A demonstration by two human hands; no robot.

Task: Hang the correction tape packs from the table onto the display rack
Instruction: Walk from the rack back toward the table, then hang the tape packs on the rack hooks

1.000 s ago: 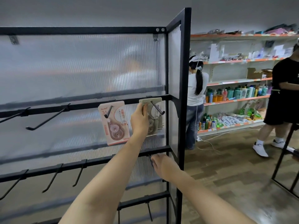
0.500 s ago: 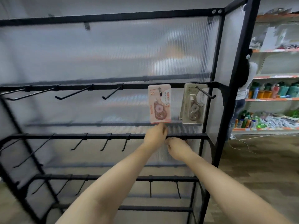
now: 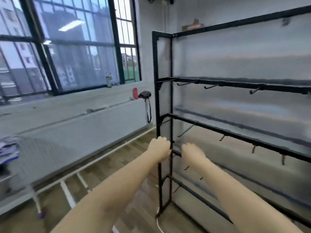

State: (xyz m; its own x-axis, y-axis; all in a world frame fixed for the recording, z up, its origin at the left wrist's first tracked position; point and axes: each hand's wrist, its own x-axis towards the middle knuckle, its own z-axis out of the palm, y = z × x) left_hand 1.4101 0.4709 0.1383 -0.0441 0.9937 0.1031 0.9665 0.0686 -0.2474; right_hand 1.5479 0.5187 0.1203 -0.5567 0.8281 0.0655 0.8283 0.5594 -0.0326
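Now both arms out ahead at the near end of the display rack [image 3: 170,115], view swung toward the windows [image 3: 70,47]. Left hand [image 3: 159,149] close by the rack's corner post, fingers curled, nothing seen in it. Right hand [image 3: 193,153] just beside, knuckles up, fingers tucked under; hard to tell how tightly, and no pack visible there either. No correction tape packs in sight in this view, and the table out of frame or lost in blur at the left edge. Hooks [image 3: 187,83] bare along the bars here. Probably the return trip for another pack. Best to turn fully toward the table first, take a pack by its top edge, keep the hanging hole free, then slide it squarely onto an empty hook.
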